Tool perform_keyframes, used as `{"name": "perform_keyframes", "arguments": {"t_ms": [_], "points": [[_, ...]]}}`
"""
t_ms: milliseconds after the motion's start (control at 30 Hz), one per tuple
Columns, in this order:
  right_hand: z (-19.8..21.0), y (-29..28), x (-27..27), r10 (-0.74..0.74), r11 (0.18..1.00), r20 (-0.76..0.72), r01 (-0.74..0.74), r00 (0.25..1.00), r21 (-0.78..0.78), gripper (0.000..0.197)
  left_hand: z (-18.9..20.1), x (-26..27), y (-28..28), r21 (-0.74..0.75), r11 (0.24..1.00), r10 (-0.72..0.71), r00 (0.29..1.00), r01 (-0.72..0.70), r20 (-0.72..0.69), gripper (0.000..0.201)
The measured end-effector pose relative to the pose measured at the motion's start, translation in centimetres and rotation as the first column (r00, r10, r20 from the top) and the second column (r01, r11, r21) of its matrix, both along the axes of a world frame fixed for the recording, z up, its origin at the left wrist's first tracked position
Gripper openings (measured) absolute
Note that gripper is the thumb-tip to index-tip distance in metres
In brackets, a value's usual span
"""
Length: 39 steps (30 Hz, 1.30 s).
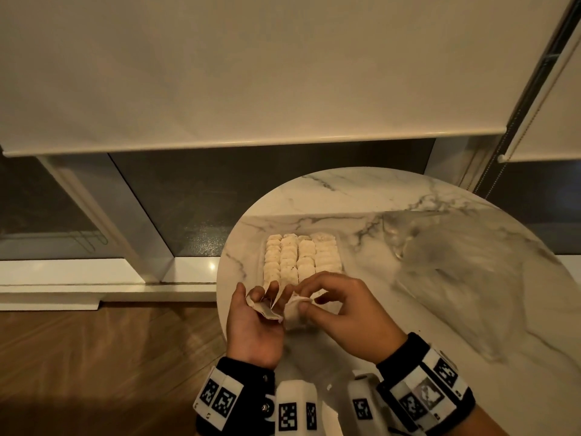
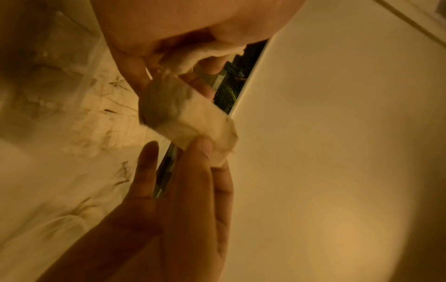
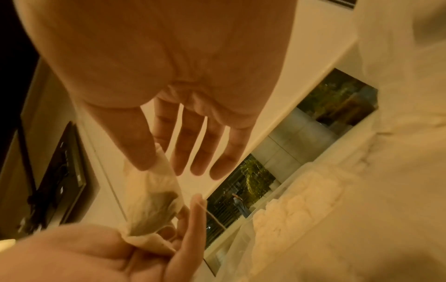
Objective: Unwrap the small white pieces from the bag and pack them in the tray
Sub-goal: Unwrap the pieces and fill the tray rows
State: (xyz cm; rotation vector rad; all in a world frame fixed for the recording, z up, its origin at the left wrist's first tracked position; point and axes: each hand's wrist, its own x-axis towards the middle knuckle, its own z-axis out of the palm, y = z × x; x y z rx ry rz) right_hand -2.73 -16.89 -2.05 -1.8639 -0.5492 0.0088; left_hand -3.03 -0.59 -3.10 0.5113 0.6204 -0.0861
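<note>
A small white piece in a thin, crumpled wrapper [image 1: 294, 311] hangs between my two hands over the table's near edge. My left hand [image 1: 267, 295] pinches one end of the wrapper [image 2: 193, 122], and my right hand [image 1: 303, 302] pinches the other end between thumb and fingertip. In the right wrist view the wrapper [image 3: 152, 206] stretches from my right thumb [image 3: 144, 156] down to my left hand [image 3: 169, 240]. Just beyond the hands lies the clear tray [image 1: 343, 262], with several rows of unwrapped white pieces [image 1: 301, 256] in it. The clear plastic bag [image 1: 456, 272] lies on the right.
Everything rests on a round marble table [image 1: 345, 196] whose left edge drops off to a wooden floor [image 1: 110, 341]. Behind it are a window with a lowered roller blind [image 1: 251, 73] and a white sill [image 1: 78, 272].
</note>
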Motion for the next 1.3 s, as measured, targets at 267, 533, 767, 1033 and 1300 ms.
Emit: {"name": "perform_keyframes", "arguments": {"t_ms": [267, 533, 767, 1033, 1300], "points": [[-0.8, -0.7, 1.9, -0.133, 0.955, -0.254, 0.193, 0.958, 0.227, 0.006, -0.9, 0.8, 1.4, 0.17, 0.984, -0.034, 0.995, 0.049, -0.091, 0.055], [-4.0, -0.9, 4.7, -0.253, 0.966, -0.349, 0.253, 0.903, -0.046, 0.019, -1.2, 1.0, 1.9, 0.393, 0.909, -0.11, 0.989, 0.14, -0.097, 0.042], [-4.2, 0.2, 5.8, -0.225, 0.896, -0.199, 0.122, 0.954, -0.427, 0.024, -2.0, 0.7, 2.0, 0.377, 0.918, -0.101, 0.991, 0.127, -0.086, 0.026], [-4.7, 0.9, 7.0, -0.159, 0.83, -0.251, -0.009, 0.955, -0.558, 0.029, -1.9, 0.5, 1.7, 0.385, 0.914, -0.099, 0.991, 0.128, -0.094, 0.024], [-6.0, 1.2, 7.3, -0.177, 0.773, -0.154, 0.041, 0.972, -0.634, 0.035, -2.0, 0.3, 1.5, 0.367, 0.924, -0.09, 0.994, 0.108, -0.065, 0.029]]}}
